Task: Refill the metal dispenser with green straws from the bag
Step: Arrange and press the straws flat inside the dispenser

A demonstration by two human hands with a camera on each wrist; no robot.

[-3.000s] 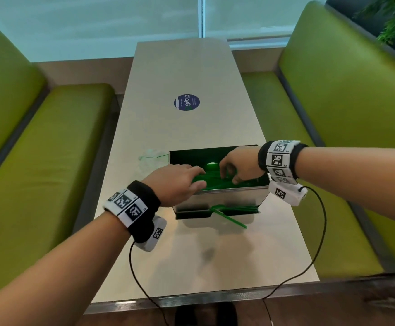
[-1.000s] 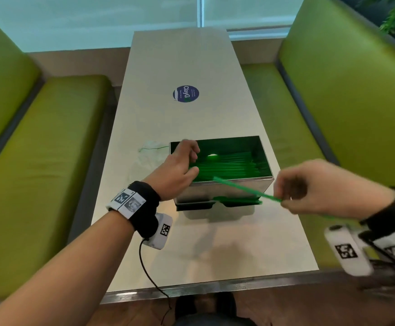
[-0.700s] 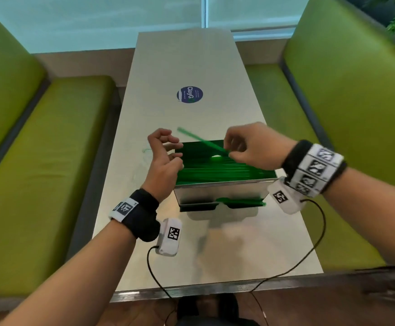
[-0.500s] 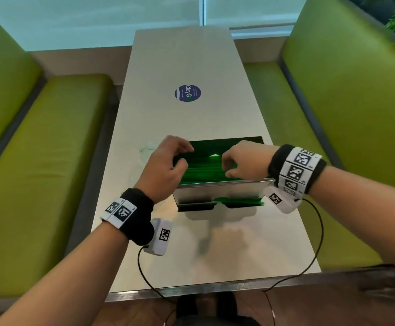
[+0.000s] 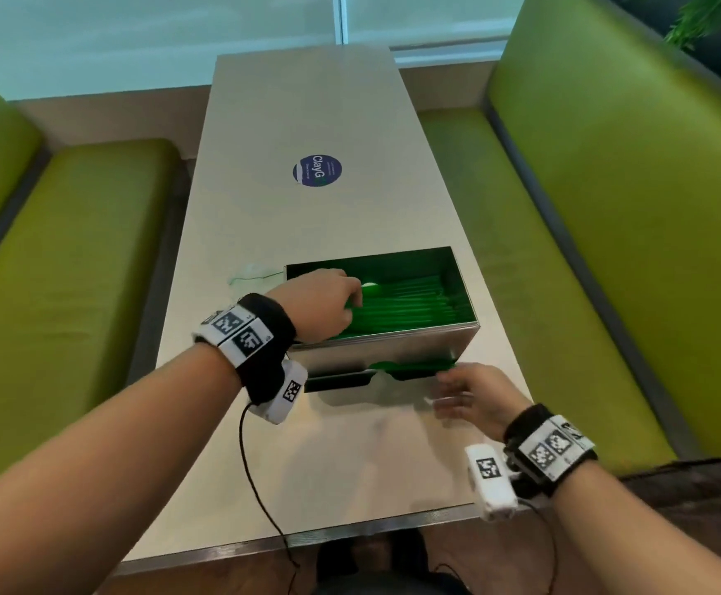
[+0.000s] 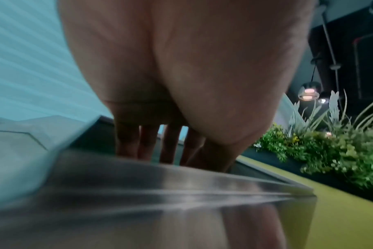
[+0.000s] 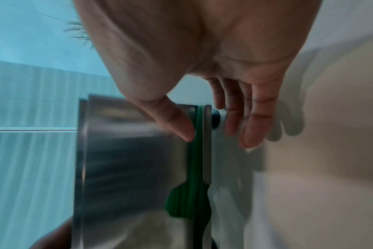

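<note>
The metal dispenser [image 5: 393, 347] stands open-topped on the table, with a bed of green straws [image 5: 410, 302] lying lengthwise inside. More green straws [image 5: 414, 368] fill its front tray. My left hand [image 5: 328, 302] reaches into the box's left end, fingers down on the straws; in the left wrist view its fingers [image 6: 170, 148] run straight behind the steel wall [image 6: 160, 202]. My right hand [image 5: 453, 392] hovers open and blurred at the tray's right end. In the right wrist view its thumb [image 7: 181, 124] is beside the tray straws [image 7: 192, 185]. A clear bag [image 5: 255, 272] lies flat left of the box.
The beige table [image 5: 307, 100] has a round blue sticker [image 5: 317, 170] beyond the dispenser. Green bench seats [image 5: 71, 272] flank it on both sides. Wrist cables trail over the table's near edge [image 5: 307, 538]. A plant [image 6: 330, 151] sits behind the right bench.
My right hand dropped a straw into the top, then left the box and came down to the right end of the front tray. My left hand stayed in the box's left end.
</note>
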